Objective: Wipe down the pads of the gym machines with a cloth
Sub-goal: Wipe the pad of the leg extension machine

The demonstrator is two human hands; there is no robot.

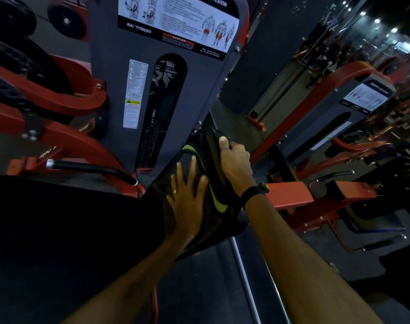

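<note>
A black cloth (213,218) with yellow-green markings lies draped over a dark pad of the gym machine in the middle of the view. My left hand (187,197) presses flat on the cloth with its fingers spread. My right hand (234,162), a black band on its wrist, grips the cloth's upper right edge with curled fingers and the thumb pointing up. The machine's large black seat pad (66,225) spreads out at the lower left.
The grey weight-stack tower (166,90) with instruction stickers stands just behind the cloth. A black-gripped handle (91,168) and red frame arms (59,99) are on the left. More red and grey machines (339,127) fill the right. Dark floor lies below.
</note>
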